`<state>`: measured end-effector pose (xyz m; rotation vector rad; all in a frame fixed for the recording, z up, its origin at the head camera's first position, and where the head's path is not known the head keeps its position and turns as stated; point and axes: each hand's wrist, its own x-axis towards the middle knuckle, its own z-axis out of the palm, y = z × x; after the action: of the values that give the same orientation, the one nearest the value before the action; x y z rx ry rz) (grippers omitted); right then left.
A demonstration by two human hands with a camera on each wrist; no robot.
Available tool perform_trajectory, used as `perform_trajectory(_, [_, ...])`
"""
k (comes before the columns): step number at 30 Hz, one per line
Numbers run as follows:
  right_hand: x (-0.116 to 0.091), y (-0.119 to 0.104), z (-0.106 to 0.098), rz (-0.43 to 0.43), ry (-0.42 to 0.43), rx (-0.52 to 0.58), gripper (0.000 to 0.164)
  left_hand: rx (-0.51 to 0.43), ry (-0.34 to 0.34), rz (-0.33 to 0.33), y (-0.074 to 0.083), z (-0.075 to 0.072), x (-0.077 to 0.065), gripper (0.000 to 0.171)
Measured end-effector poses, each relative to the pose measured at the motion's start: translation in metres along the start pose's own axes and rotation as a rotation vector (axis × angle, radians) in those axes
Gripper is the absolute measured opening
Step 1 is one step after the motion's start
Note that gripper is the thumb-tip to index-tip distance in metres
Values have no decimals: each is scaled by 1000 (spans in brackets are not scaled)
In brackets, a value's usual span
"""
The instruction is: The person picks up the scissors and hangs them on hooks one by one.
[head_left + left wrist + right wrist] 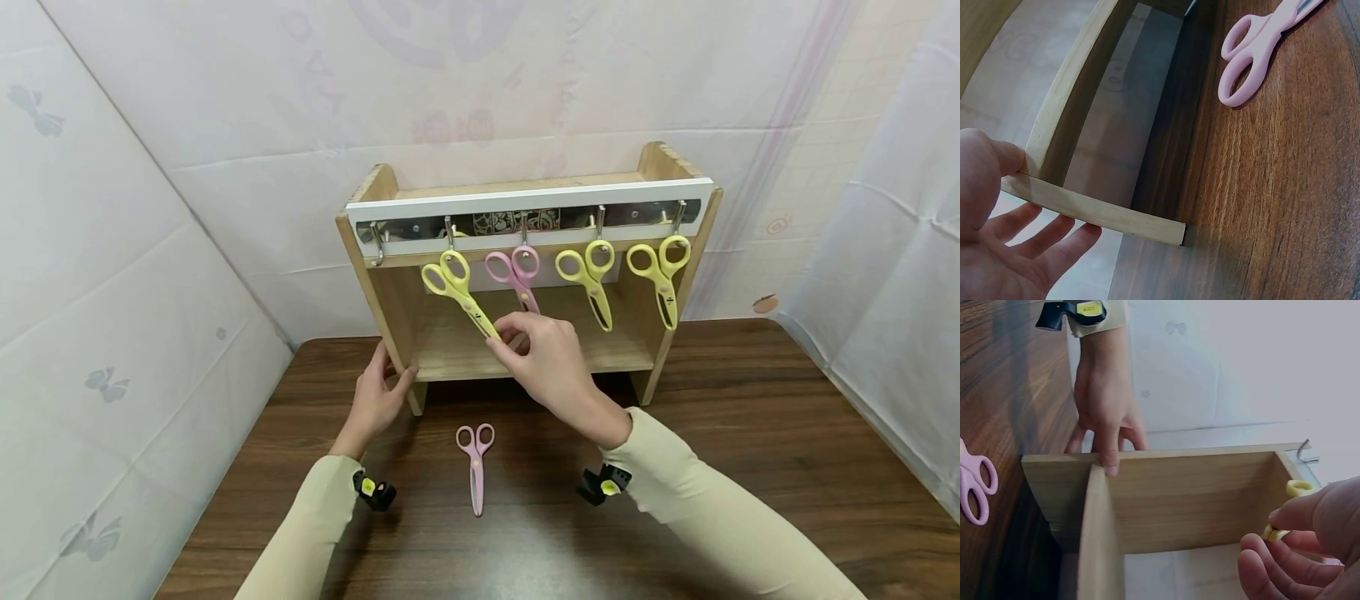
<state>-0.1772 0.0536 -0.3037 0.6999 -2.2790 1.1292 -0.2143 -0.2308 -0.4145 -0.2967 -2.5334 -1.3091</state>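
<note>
Pale backdrop [262, 225], yellow scissors [462, 295] between right-hand fingers [517, 321]

Pink scissors [476, 463], shelf [450, 354] on table [750, 433]

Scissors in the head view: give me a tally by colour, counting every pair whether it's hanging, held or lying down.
Yellow scissors: 3 (one pinched at the blade by the right hand)
Pink scissors: 2 (one lying on the table)
Total: 5
</note>
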Motion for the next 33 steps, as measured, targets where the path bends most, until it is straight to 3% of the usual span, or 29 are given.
perform_trajectory(6, [-2, 4, 15, 40, 30, -23, 8, 0, -3, -13, 1, -1, 0, 61])
perform_trajectory(16, [1, 9, 34, 70, 40, 44, 10, -14, -9, -5, 1, -1, 0, 61])
perform_trajectory(33, [1, 10, 36, 86, 37, 53, 11, -7, -10, -10, 3, -2, 0, 63])
